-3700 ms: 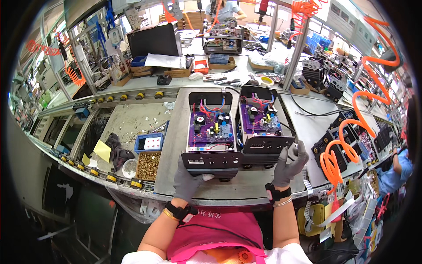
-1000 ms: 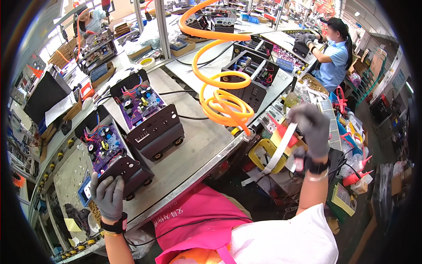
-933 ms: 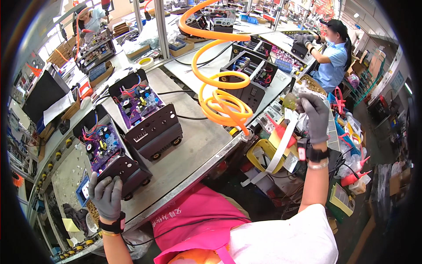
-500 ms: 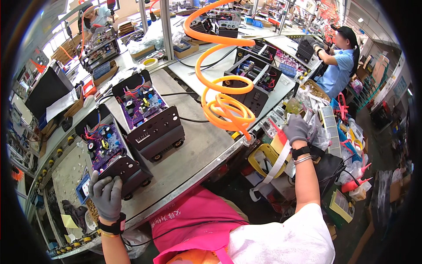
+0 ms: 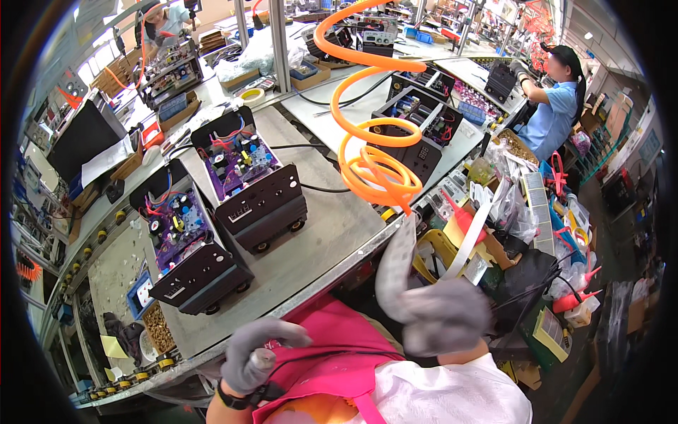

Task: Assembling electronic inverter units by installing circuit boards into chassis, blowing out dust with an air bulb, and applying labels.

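My left hand [image 5: 256, 353], in a grey glove, is raised in front of the pink apron [image 5: 328, 336]. Its fingers are bent, the thumb stands apart from them, and nothing shows between. My right hand [image 5: 448, 318], also gloved, is smeared by motion in front of my body. At its fingers a pale strip [image 5: 395, 265], blurred too, rises toward the bench edge; the hand appears closed on its lower end. Two black-cased electronic units [image 5: 194, 237] [image 5: 258, 187], tops off, purple boards and wiring showing, stand on the bench left of centre.
A coiled orange air hose [image 5: 381, 180] hangs above the bench edge. To the right, a yellow bin [image 5: 434, 254], a white strip [image 5: 470, 240], red-tipped bottles [image 5: 575, 300] and plastic bags crowd together. Beyond, a co-worker in blue [image 5: 558, 113] handles another black unit [image 5: 500, 81].
My left hand has left the nearer unit and moved right and toward me. The right hand has come down and inward from the cluttered right side, with the pale strip at its fingers.
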